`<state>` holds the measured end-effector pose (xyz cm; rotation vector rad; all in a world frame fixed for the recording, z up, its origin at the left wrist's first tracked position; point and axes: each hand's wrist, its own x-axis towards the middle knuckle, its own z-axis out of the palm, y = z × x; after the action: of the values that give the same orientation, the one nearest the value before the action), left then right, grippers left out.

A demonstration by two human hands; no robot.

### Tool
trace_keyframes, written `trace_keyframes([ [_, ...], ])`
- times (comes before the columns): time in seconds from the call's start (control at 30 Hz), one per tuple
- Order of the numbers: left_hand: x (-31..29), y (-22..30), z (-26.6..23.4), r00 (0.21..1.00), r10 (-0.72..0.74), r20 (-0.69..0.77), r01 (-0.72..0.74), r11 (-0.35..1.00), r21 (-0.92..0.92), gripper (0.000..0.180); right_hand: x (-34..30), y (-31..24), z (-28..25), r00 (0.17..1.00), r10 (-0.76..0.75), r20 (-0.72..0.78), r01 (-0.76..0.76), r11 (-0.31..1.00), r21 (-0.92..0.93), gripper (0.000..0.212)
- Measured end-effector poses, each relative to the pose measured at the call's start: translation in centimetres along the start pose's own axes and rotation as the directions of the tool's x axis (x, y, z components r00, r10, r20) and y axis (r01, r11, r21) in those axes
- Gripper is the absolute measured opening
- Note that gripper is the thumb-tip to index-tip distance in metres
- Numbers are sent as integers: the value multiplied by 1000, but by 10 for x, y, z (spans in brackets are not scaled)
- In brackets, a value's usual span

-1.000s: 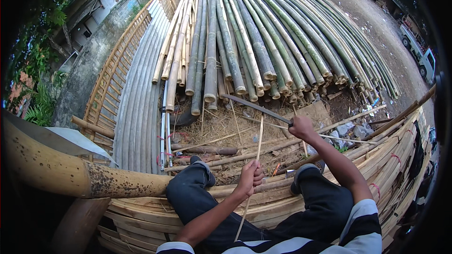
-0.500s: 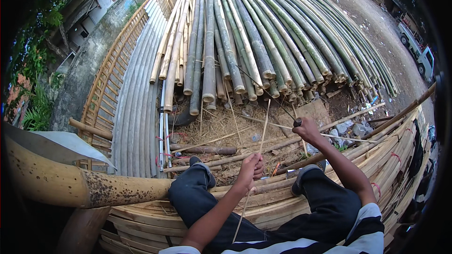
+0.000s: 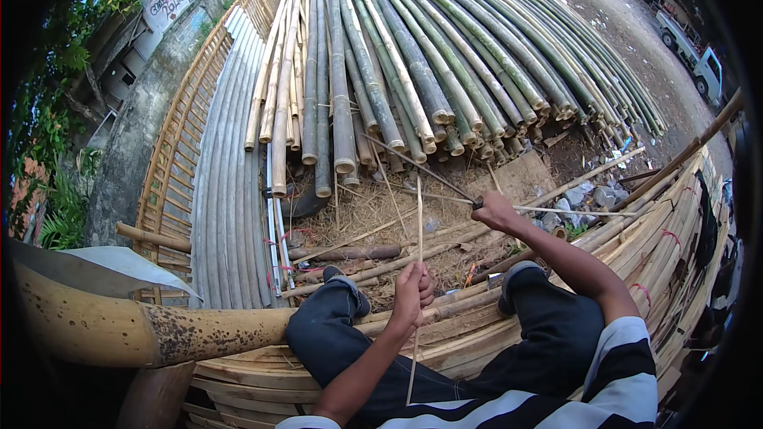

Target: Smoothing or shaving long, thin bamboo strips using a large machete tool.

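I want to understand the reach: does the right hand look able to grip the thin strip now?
Probably not: the right hand is closed around the handle of a long knife, and the left hand holds the thin strip.

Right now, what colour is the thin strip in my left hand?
The thin strip is pale tan; it shows best in the head view.

Bamboo everywhere in this yard — long green and tan poles [image 3: 445,56] heaped side by side.
Over to the left, grey corrugated sheets [image 3: 230,167] run beside a bamboo lattice [image 3: 181,155], with a stained concrete wall [image 3: 147,143] and leafy greenery [image 3: 67,210] beyond. A thick, dark-speckled pole [image 3: 111,322] juts in close by — and to the right there are pale slats [image 3: 608,290] bound with pink ties [image 3: 642,292], grey rubble [image 3: 606,195], and a white truck [image 3: 706,75] farther off.
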<state>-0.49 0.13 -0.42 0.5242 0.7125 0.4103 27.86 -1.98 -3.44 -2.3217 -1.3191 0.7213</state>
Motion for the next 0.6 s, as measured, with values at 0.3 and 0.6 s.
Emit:
trace_keyframes([
  [0.3, 21, 18, -5, 974, -117, 196, 141, 983, -113, 27, -12, 33, 8, 940, 326, 96, -287, 611, 738, 19],
  [0.6, 22, 20, -4, 982, 21, 186, -17, 1000, -25, 31, -65, 89, 114, 416, 241, 877, -903, 221, 368, 13],
])
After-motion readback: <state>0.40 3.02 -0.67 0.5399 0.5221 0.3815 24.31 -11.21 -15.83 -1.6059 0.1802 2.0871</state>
